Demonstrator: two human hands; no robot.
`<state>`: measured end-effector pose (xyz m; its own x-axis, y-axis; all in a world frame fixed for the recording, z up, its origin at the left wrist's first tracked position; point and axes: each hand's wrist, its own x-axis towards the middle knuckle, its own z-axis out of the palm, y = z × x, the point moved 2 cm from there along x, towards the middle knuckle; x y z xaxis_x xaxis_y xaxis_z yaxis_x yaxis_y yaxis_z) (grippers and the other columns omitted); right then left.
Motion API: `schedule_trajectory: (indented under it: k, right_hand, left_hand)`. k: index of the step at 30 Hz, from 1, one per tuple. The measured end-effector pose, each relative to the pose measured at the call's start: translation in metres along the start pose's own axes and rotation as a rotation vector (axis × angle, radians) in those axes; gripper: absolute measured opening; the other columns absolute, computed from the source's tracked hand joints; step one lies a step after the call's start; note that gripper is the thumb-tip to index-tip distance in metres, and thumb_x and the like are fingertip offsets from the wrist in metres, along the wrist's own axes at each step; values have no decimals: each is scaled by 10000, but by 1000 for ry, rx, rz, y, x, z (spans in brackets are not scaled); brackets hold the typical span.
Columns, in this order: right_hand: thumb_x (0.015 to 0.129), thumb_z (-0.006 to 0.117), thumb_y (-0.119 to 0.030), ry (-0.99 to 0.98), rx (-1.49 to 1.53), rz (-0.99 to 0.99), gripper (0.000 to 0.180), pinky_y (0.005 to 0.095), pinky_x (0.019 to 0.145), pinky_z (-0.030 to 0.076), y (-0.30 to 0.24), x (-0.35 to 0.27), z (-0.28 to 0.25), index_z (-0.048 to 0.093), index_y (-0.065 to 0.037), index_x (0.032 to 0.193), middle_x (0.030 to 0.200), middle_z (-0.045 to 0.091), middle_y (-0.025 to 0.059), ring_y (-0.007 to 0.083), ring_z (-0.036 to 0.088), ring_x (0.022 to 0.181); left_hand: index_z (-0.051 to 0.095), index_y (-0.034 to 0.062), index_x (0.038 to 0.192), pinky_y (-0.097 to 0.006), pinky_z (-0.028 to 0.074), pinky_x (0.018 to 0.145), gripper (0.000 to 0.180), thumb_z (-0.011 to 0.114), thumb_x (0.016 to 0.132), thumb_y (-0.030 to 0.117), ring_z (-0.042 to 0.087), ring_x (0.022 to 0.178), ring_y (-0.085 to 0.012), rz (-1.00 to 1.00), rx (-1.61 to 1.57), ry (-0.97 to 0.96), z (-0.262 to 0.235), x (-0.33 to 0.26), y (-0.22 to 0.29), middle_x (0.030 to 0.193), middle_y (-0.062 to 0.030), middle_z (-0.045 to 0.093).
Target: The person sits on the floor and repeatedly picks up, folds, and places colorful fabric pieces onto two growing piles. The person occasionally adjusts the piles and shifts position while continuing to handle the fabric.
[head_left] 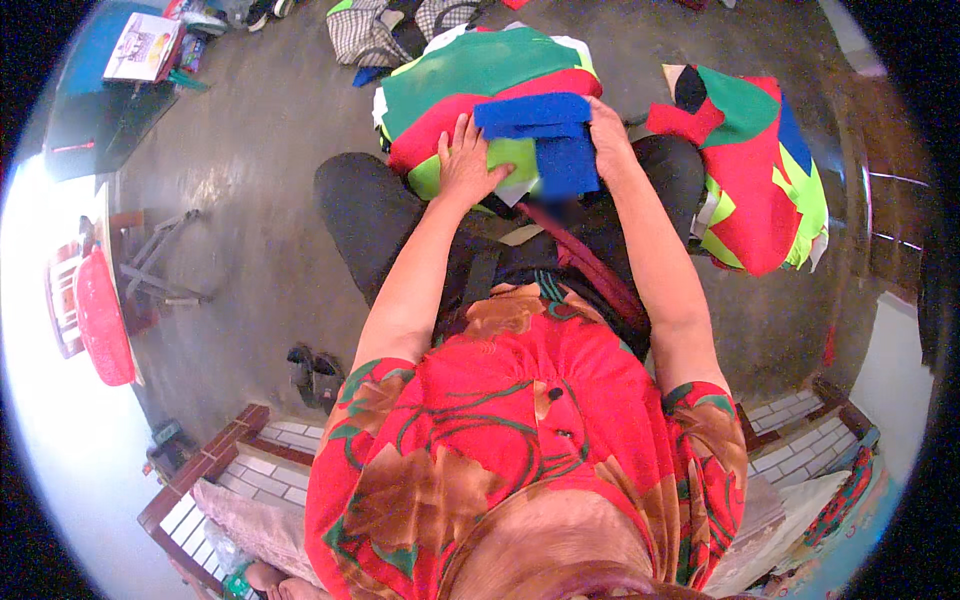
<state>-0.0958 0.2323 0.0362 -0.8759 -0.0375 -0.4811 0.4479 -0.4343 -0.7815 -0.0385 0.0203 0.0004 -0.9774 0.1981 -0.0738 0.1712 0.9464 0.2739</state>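
My right hand point(608, 140) grips the right edge of a folded blue cloth piece point(565, 165), thick and felt-like, in front of my knees. My left hand point(463, 168) lies with fingers apart on the cloth pile, its fingertips near the blue piece's left edge. Beside its thumb is a lime-green cloth piece point(515, 157). Under both hands is a heap with a large dark green cloth point(480, 72) on top and a red cloth point(430, 135) along its near side. A dark red strip point(590, 262) runs across my lap.
To the right, a second heap of red, green, blue and lime cloth point(765, 205) stands on the floor. Checkered bags point(365, 35) lie beyond the first heap. A folding stand point(160, 262), a red plastic chair point(100, 318) and dark shoes point(315, 373) are at the left.
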Motion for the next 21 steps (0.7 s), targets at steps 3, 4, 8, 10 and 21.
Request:
schedule_trajectory:
  k: [3,4,8,10,21]
  right_hand:
    - [934,477,-154,-117,-251,-40,178,301,714,509,28,28,-16,606,-70,1024,910,643,31,133,618,792]
    - [945,462,-148,-111,-317,-60,175,279,714,501,29,33,-18,594,-60,1020,910,639,19,117,613,791]
    - [943,451,-140,-99,-262,-63,183,250,740,480,24,34,-17,593,-51,1016,906,633,10,93,592,805]
    - [938,457,-144,-165,-336,-124,164,224,709,451,13,20,-1,590,-54,971,864,599,-21,65,552,772]
    - [912,516,-185,-489,-575,-333,143,187,599,331,13,-7,27,529,-97,800,740,428,-106,6,383,677]
  left_hand:
    - [327,53,1392,-532,87,1100,840,638,754,503,127,1403,-276,43,-32,114,6,0,-1,1510,-99,182]
    - [321,18,1383,-534,93,1098,855,635,754,505,129,1402,-277,54,-20,122,6,1,-1,1511,-100,182]
    - [328,12,1374,-528,115,1096,855,662,741,480,166,1391,-288,57,-120,140,7,-1,-4,1493,-108,225]
    - [327,7,1368,-522,131,1095,865,683,727,465,191,1382,-295,60,-191,175,6,-1,-10,1477,-125,253]
    - [275,39,1384,-495,193,1078,1053,798,545,402,254,1351,-314,106,-240,488,-64,-10,51,1448,-152,281]
